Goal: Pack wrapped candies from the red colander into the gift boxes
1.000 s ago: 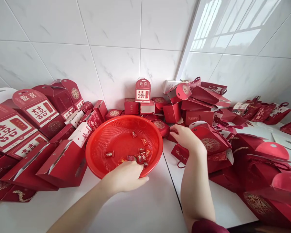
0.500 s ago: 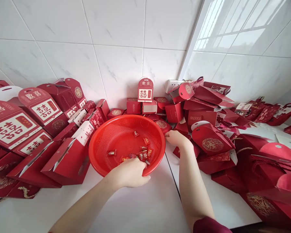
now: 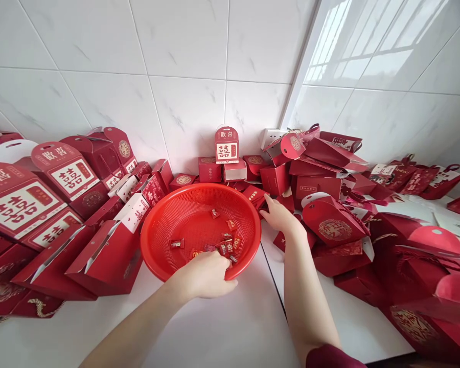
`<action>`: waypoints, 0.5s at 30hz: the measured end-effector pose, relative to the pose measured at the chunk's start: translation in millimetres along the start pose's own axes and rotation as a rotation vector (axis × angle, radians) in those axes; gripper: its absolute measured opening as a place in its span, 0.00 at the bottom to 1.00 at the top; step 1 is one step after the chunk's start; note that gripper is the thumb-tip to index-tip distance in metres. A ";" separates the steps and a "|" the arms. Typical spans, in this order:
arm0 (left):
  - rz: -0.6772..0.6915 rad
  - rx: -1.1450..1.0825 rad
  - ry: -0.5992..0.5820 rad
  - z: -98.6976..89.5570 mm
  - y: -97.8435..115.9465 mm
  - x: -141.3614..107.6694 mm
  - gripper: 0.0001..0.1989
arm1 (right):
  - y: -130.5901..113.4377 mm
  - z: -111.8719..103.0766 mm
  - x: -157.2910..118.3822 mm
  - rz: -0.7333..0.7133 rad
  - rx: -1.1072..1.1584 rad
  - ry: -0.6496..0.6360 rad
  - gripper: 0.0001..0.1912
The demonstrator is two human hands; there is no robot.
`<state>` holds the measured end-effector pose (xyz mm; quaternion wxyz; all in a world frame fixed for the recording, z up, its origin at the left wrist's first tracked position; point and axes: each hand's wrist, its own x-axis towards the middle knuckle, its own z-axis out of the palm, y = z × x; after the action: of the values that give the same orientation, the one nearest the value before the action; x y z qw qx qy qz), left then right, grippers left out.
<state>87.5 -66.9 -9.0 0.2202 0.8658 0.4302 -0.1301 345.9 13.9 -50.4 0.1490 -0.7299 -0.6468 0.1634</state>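
Observation:
A round red plastic basket (image 3: 149, 225) sits on the white table in front of me. Several small wrapped candies (image 3: 226, 247) lie in it, mostly near its front right side. My left hand (image 3: 207, 276) is closed over the basket's near rim, fingers inside and thumb outside; the fingertips are partly hidden. Just beyond the basket's right rim, my right hand (image 3: 278, 213) has its fingers closed at the right edge of a small red gift box (image 3: 253, 194), which is tilted with gold lettering showing.
Upright red gift boxes (image 3: 69, 174) crowd the left side. A box with white label (image 3: 227, 145) stands on smaller boxes against the tiled wall. Heaped red boxes and bags (image 3: 335, 227) fill the right, near a wall socket (image 3: 272, 137). A seam crosses the table (image 3: 230, 327).
The small red box by my right hand has turned, showing lettering where a round gold pattern showed before. My right hand has shifted slightly. My left hand stays on the basket rim.

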 end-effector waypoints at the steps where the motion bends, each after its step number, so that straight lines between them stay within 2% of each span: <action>1: 0.000 0.004 0.000 0.6 -0.6 0.3 0.18 | 2.7 -0.3 0.2 -0.002 -0.007 -0.013 0.32; 5: 0.001 0.005 0.002 2.5 -2.3 0.9 0.17 | 10.8 -0.4 0.3 -0.005 -0.021 -0.056 0.21; 9: 0.004 -0.012 0.006 2.1 -2.1 0.4 0.17 | 7.4 -11.4 -7.2 -0.021 -0.008 0.008 0.17; 12: 0.003 -0.011 0.016 2.1 -2.7 1.2 0.17 | 1.5 -31.5 -23.0 -0.065 0.016 0.167 0.19; 15: -0.010 -0.017 0.011 3.8 -5.0 3.9 0.18 | 2.7 -51.7 -43.9 -0.146 0.062 0.443 0.19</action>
<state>85.7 -63.4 -15.2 0.2245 0.8625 0.4367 -0.1228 365.7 -30.3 -3.0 0.3210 -0.6943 -0.6440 0.0081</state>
